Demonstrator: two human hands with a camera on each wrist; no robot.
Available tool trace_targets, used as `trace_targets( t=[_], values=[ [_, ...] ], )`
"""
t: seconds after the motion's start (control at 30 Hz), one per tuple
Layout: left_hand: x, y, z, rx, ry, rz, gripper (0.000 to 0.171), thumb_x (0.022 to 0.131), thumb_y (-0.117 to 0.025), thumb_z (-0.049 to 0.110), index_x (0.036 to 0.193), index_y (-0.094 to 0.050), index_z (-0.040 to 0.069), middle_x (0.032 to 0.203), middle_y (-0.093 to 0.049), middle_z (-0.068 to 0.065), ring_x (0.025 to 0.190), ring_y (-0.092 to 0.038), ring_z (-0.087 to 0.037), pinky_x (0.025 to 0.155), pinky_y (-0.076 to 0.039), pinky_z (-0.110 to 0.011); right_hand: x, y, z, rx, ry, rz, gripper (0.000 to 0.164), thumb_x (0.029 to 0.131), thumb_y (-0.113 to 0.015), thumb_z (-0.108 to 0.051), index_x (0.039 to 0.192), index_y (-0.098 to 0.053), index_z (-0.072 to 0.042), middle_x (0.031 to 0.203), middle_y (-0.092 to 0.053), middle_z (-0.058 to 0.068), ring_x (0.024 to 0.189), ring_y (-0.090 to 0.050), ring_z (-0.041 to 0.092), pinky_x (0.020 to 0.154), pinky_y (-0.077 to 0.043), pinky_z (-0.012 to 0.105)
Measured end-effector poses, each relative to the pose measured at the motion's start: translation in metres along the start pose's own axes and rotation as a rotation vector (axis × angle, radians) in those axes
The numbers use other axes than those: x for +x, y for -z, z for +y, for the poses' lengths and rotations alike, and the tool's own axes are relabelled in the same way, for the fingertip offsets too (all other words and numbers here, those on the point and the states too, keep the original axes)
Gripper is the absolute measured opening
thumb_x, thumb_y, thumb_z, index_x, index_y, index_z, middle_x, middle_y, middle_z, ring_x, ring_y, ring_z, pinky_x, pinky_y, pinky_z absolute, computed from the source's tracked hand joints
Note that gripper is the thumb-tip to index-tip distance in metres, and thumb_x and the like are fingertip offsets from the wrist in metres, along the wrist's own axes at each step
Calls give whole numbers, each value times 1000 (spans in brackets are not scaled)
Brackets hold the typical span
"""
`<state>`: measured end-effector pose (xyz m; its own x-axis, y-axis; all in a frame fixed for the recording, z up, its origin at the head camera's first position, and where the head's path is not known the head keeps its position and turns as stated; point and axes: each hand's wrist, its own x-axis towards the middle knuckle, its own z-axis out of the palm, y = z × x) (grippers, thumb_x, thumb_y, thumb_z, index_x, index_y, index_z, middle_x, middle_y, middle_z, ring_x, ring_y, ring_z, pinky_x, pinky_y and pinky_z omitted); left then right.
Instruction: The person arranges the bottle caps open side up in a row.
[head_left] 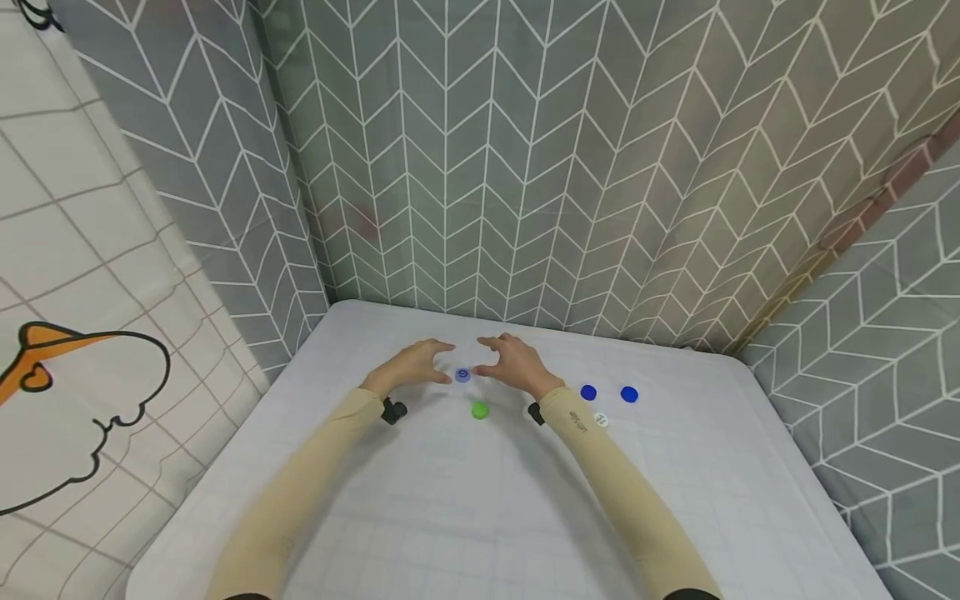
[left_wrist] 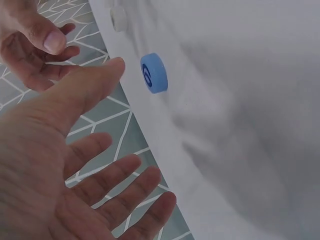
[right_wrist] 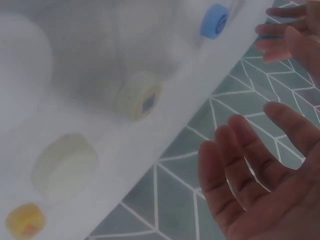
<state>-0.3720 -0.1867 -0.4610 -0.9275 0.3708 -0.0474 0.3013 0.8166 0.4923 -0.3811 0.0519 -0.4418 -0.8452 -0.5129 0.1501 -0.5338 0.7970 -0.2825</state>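
A light blue bottle cap (head_left: pixel 462 375) with a dark mark on top lies on the white table between both hands. To its left, my left hand (head_left: pixel 411 367) hovers with its fingers spread and curved, holding nothing. My right hand (head_left: pixel 516 365) mirrors it on the other side, its palm empty too. In the left wrist view the blue cap (left_wrist: pixel 154 73) stands apart from the thumb. The right wrist view has the same cap (right_wrist: pixel 215 21) near the top, beyond the fingertips. A green cap (head_left: pixel 480 410) lies nearer the body.
Two dark blue caps (head_left: pixel 588 392) (head_left: pixel 629 394) and a white printed cap (head_left: pixel 601 419) lie right of the right forearm. The right wrist view is hazy, with pale round pieces (right_wrist: pixel 140 97) and a yellow one (right_wrist: pixel 26 220). Patterned cloth (head_left: pixel 495 183) hangs behind the table (head_left: pixel 450 517).
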Motion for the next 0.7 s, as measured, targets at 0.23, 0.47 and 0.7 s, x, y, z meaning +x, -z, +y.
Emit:
trace_targets(
  t=[0.23, 0.47, 0.7],
  values=[
    [5, -4, 5, 18, 13, -3, 69, 81, -77, 36, 140, -50, 12, 145, -46, -15, 134, -44, -34, 108, -37, -52, 6, -9, -4, 11, -17, -52, 63, 81, -75, -46, 135, -57, -21, 113, -64, 10, 99, -62, 25, 79, -52, 43],
    [12, -9, 0, 20, -2, -14, 65, 80, -78, 37, 135, -55, 9, 141, -50, -18, 131, -46, -38, 106, -38, -54, 9, -13, -7, 3, -19, -87, 62, 80, -75, -47, 134, -58, -20, 112, -64, 10, 99, -61, 24, 79, -52, 42],
    [14, -14, -1, 18, -9, -5, 58, 83, -76, 28, 132, -57, 5, 140, -50, -19, 132, -44, -37, 109, -35, -51, 16, -20, -7, 11, -6, -117, 54, 79, -77, -41, 125, -65, -15, 103, -69, 9, 91, -63, 21, 77, -52, 38]
  ],
)
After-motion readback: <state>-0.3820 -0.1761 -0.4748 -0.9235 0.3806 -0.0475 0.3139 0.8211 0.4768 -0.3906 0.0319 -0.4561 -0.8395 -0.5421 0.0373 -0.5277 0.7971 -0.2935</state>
